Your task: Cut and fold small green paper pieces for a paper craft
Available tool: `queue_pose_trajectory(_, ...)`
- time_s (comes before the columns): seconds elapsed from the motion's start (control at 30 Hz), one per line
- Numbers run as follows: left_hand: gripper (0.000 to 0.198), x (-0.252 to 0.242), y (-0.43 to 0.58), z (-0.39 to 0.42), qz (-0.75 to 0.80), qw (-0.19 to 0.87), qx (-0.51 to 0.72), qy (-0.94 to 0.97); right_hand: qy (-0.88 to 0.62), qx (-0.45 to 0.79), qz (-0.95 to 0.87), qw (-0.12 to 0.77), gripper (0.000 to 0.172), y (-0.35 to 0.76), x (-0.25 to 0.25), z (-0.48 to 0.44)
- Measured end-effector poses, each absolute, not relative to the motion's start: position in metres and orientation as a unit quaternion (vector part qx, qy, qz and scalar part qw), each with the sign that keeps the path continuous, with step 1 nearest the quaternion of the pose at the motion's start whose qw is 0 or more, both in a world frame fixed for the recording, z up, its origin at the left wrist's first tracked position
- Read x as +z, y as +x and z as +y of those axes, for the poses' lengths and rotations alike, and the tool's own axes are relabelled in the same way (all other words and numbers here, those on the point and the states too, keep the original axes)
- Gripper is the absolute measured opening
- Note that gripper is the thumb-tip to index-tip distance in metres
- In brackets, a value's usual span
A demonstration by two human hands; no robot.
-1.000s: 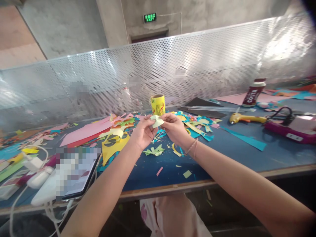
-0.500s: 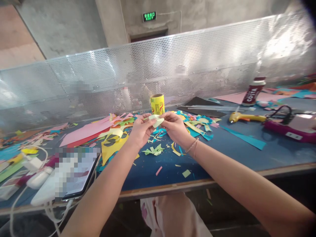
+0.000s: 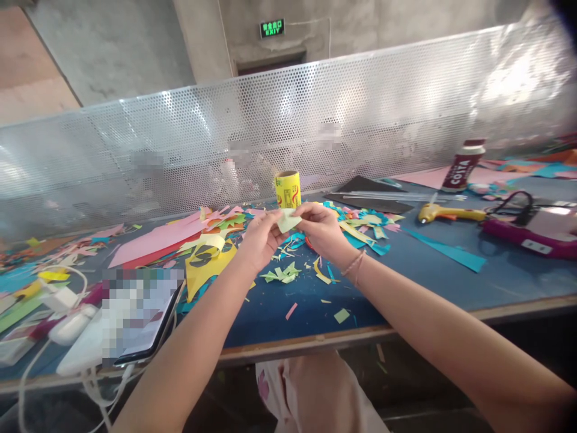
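Note:
Both my hands meet above the blue table [image 3: 406, 282], pinching one small pale green piece of paper [image 3: 287, 220] between them. My left hand [image 3: 260, 239] grips its left edge with closed fingers. My right hand [image 3: 321, 230] holds the right side, fingers curled, a thin bracelet on the wrist. Below the hands lies a little heap of pale green paper scraps [image 3: 282, 274]. A yellow cylindrical can [image 3: 288, 189] stands just behind the held paper.
Coloured paper cuttings litter the table, with a yellow cut sheet [image 3: 205, 270] and pink sheet [image 3: 157, 242] to the left. A tablet [image 3: 135, 319] and white cables lie front left. A yellow glue gun [image 3: 444, 213], a brown bottle [image 3: 462, 165] and a magenta device [image 3: 527, 237] sit right. A perforated metal screen [image 3: 180, 144] closes the back.
The paper piece has been turned and flattened a little between my fingers; both hands stay in the same place above the table.

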State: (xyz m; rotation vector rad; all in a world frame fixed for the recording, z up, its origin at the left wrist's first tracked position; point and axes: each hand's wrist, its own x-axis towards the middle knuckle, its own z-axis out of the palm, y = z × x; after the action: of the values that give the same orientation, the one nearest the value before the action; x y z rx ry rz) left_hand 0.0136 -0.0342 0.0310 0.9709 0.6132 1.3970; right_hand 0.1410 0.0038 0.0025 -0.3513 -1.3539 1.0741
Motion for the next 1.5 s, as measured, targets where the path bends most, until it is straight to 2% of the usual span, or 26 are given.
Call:
queue_pose_trajectory(0.2,0.023,0.029,0.013,-0.036,0.242,0.592,0.642,0.423,-0.162,0.479,-0.557,0.659,0.012,0.141,0.004,0.004)
queue_pose_trajectory(0.27,0.025,0.027,0.014,-0.036,0.224,0.556,0.663,0.448,-0.165,0.487,-0.539,0.667,0.011,0.14,0.005,0.003)
queue_pose_trajectory(0.37,0.017,0.023,0.014,-0.034,0.206,0.493,0.679,0.503,-0.168,0.501,-0.515,0.675,0.011,0.138,0.005,0.002)
queue_pose_trajectory(0.57,0.015,0.016,0.014,-0.033,0.265,0.331,0.68,0.599,-0.169,0.548,-0.476,0.666,0.015,0.134,0.008,-0.005)
queue_pose_trajectory(0.77,0.01,0.014,0.017,-0.041,0.319,0.252,0.718,0.564,-0.16,0.574,-0.457,0.661,0.017,0.129,0.012,-0.016)
queue_pose_trajectory(1.17,0.009,0.009,0.021,-0.031,0.316,0.333,0.75,0.477,-0.193,0.566,-0.462,0.655,0.017,0.123,0.003,-0.013)
queue_pose_trajectory(1.3,0.02,0.01,0.023,-0.031,0.298,0.373,0.759,0.443,-0.198,0.553,-0.466,0.661,0.016,0.122,0.0,-0.01)
queue_pose_trajectory(1.4,0.029,0.011,0.024,-0.031,0.294,0.401,0.757,0.424,-0.197,0.547,-0.467,0.667,0.022,0.122,0.001,-0.011)
queue_pose_trajectory(1.5,0.027,0.012,0.024,-0.031,0.291,0.434,0.743,0.418,-0.19,0.544,-0.466,0.671,0.031,0.123,0.003,-0.011)
